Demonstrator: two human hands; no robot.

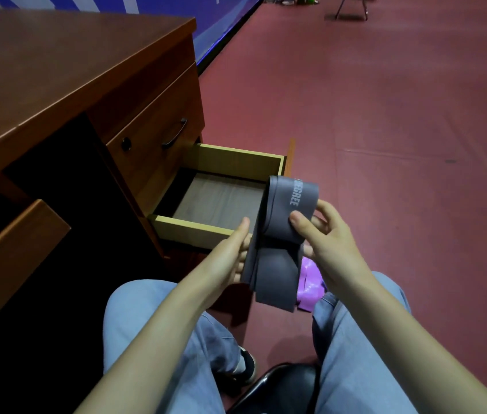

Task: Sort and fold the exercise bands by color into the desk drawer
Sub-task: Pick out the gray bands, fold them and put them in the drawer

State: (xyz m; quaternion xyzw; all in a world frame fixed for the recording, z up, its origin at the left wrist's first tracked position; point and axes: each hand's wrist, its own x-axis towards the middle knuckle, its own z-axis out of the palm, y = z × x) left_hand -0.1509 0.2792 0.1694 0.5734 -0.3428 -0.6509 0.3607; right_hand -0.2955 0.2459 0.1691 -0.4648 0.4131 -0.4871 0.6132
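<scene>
A grey exercise band (278, 264) with white lettering is folded over and held in front of the open desk drawer (194, 227). My right hand (326, 237) pinches the folded upper part, thumb on top. My left hand (236, 252) holds the band's left edge, fingers behind it. The lower end of the band hangs over my lap. A purple band (311, 285) lies on my right thigh, partly hidden by the grey one. The drawer's pale inside shows a bare bottom.
The brown wooden desk (57, 79) stands to the left, with a shut drawer (152, 135) above the open one. I sit on a dark chair (281, 383) over a red floor (385, 115). A blue barrier (215, 22) runs along the back.
</scene>
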